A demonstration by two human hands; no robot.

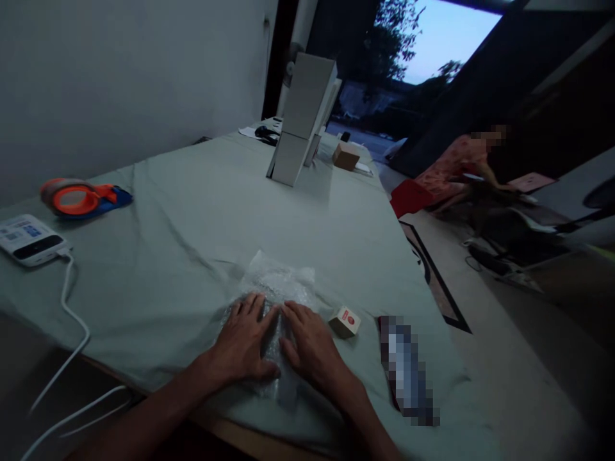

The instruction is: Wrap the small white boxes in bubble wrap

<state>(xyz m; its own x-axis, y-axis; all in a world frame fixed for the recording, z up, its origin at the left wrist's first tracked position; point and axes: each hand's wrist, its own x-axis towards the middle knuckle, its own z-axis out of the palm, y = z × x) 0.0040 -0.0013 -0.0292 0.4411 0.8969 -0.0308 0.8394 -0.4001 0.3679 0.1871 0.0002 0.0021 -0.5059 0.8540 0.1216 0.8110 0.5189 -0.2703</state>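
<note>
A clear sheet of bubble wrap (pixel 278 278) lies on the pale green tablecloth near the front edge. Both hands rest on it, palms down. My left hand (pixel 245 339) has its fingers spread, with the thumb pointing right. Just beside it, my right hand (pixel 312 342) lies flat with fingers apart. Neither hand grasps anything; they press on the plastic from above. Whatever lies inside or under the wrap cannot be made out. A small white box with a red mark (pixel 345 321) sits right of my right hand.
An orange and blue tape dispenser (pixel 81 198) and a white device (pixel 31 240) with a cable are at the left. Tall white boxes (pixel 302 115) and a brown box (pixel 345 155) stand farther back. A blurred-out object (pixel 406 371) lies right. A person (pixel 451 166) sits beyond the table.
</note>
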